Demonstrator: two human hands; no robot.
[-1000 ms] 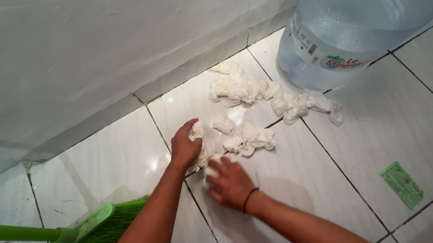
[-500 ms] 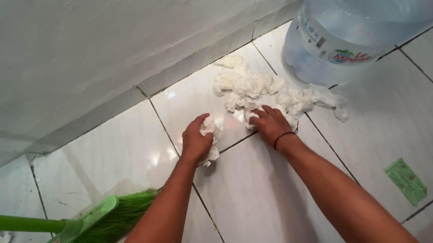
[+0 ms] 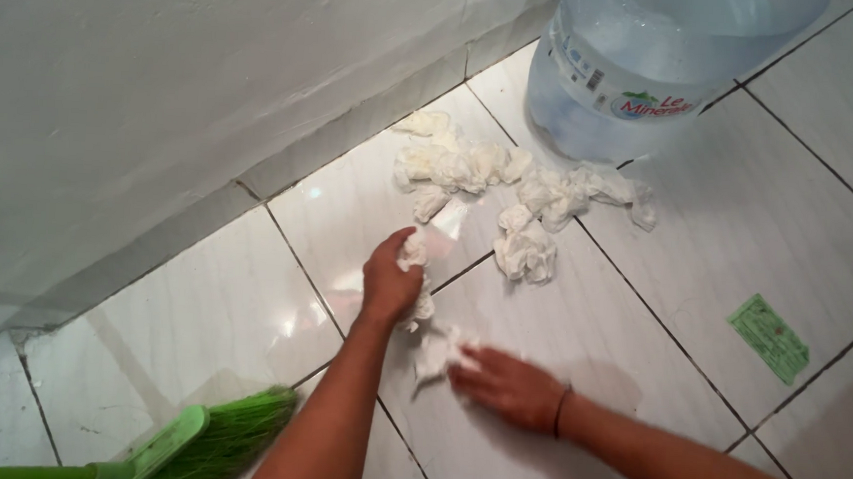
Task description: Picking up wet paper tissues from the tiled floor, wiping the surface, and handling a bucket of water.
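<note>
Crumpled white tissue wads (image 3: pixel 489 189) lie scattered on the white tiled floor (image 3: pixel 703 237) by the wall. My left hand (image 3: pixel 387 282) is closed around a bunch of tissue wads (image 3: pixel 415 259) pressed to the floor. My right hand (image 3: pixel 508 385) lies flat with fingers spread, its fingertips on a small tissue wad (image 3: pixel 436 354) just below the left hand. A dark band circles the right wrist. The main pile sits further off, near the base of a large clear water bottle (image 3: pixel 644 65).
A green broom (image 3: pixel 207 443) lies at the lower left, bristles pointing toward my left arm. The white wall (image 3: pixel 190 77) runs diagonally along the left. A green paper slip (image 3: pixel 768 337) lies on a tile at the right.
My right hand has drawn back from the pile toward me, dragging a tissue wad along the floor to just below the left hand. The left hand has stayed closed on its tissues.
</note>
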